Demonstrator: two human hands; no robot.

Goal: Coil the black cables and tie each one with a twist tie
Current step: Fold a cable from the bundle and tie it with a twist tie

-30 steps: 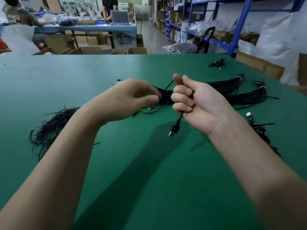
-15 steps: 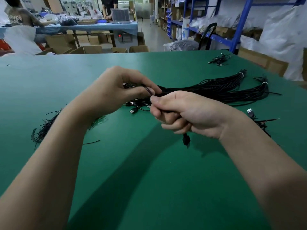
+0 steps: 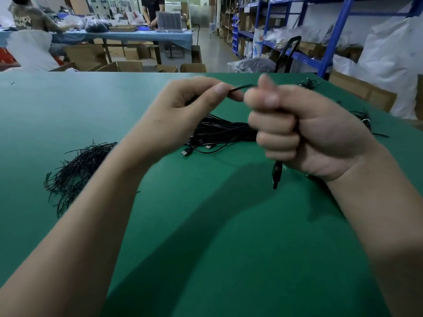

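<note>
Above the green tabletop (image 3: pixel 206 236), your right hand (image 3: pixel 320 140) is clamping curled fingers (image 3: pixel 274 141) round a thin black cable (image 3: pixel 276 172), while your left hand (image 3: pixel 180 120) is pinching its upper end.

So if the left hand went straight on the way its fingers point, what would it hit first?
Most likely the right hand: the left hand points sideways at its thumb, with only a short stretch of black cable running between them. The picture is blurred, so their depths may differ slightly.
</note>
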